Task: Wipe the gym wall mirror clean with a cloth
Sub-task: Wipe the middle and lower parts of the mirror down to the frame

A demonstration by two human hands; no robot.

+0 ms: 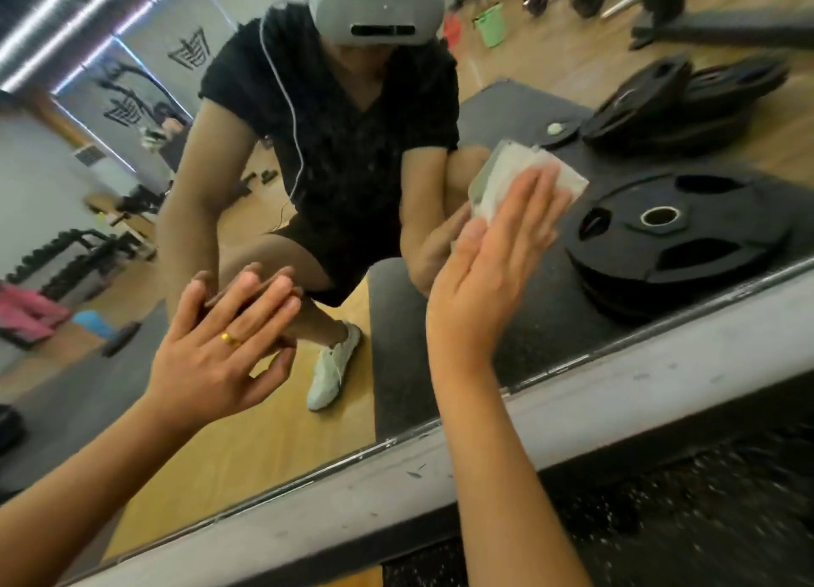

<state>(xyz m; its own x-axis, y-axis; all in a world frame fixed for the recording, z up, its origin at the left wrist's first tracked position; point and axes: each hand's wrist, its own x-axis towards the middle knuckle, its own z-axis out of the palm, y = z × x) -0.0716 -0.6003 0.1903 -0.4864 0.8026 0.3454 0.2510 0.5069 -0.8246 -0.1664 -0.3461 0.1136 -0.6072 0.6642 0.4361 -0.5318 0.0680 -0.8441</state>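
The cloth (524, 177) lies flat under the right hand's (493, 260) straight fingertips.

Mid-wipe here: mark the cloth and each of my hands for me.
cloth (502, 170), head view, on the bare white fold above the fingertips.
right hand (489, 274), head view, on the back of the hand.
left hand (207, 366), head view, on the back, below the ring.

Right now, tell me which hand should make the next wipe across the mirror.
Right. The right hand presses the cloth flat against the mirror with straight fingers; the left hand is bare and only rests on it.
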